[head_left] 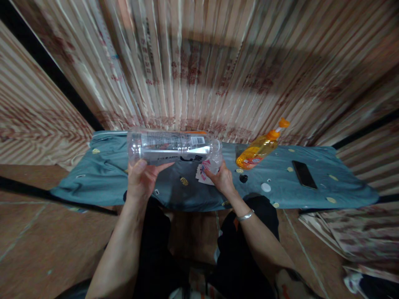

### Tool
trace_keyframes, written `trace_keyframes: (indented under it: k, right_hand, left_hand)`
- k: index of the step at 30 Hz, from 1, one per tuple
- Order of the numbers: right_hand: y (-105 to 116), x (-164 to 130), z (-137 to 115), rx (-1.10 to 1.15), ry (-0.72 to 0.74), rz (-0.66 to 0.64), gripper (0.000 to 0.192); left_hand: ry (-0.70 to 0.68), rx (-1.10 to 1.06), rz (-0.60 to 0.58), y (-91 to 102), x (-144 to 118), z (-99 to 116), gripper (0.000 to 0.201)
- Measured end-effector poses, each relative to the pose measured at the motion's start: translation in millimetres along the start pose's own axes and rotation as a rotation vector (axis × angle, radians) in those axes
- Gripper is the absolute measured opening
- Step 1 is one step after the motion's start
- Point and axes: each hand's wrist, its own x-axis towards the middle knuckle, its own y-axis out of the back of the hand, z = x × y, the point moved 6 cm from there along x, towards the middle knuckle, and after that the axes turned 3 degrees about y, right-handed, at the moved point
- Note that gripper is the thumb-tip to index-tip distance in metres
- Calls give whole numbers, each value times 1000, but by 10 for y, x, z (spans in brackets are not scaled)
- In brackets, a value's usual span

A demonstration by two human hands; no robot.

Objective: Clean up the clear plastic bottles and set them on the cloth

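A large clear plastic bottle (168, 146) with a silvery printed label lies sideways above the cloth, its neck to the right. My left hand (141, 176) grips it near the base from below, thumb on the near side and index finger stretched along it. At the neck end, my right hand (222, 176) has its fingers closed round the bottle; the fingertips are partly hidden. Beside those fingers shows a small white packet (204, 174) with pink print; whether it is held or lies on the cloth I cannot tell.
An orange dish soap bottle (257, 151) with a raised orange top leans to the right. A black cap (243, 178), a white round lid (266, 187) and a phone (304, 174) lie on the blue-green cloth (174, 199). A pleated curtain (193, 74) hangs behind.
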Motion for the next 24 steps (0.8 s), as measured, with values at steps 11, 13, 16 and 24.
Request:
trace_keyframes:
  k: [11,13,16,24]
  right_hand:
    - [-3,3,21,23,11,23,68]
    - [-4,3,15,30,11,13,69]
    - [-1,3,7,36,11,5,71]
    - [-1,2,14,39,19,11,69]
  left_hand:
    - [3,-28,33,-11,-6,-2,81]
    - [6,-19,31,-11,-7,-4,82]
    - [7,-18,34,-7,-6,-2,86]
    - [3,-66,41,-8,6,-5,85]
